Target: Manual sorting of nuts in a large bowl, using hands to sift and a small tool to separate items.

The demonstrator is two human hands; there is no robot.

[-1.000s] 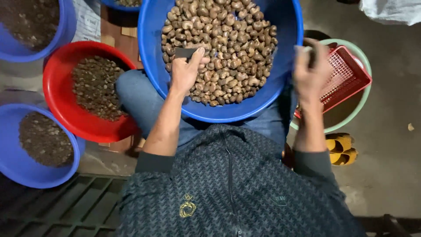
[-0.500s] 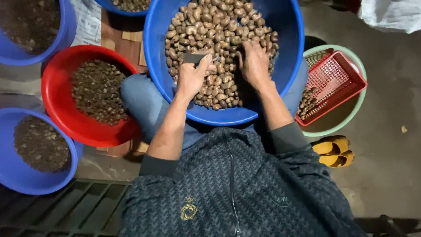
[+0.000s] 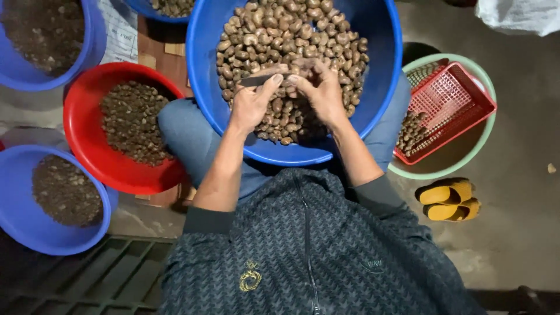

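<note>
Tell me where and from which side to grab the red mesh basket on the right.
Take the red mesh basket by its raised far-right rim, coming from above and the right. It sits tilted inside the pale green basin, with its contents gathered at the low left end, so the high edge is free and clear of both hands.

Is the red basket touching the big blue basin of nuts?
Apart. The head view shows the red basket sitting in a green basin, with dark floor between it and the blue basin.
</note>
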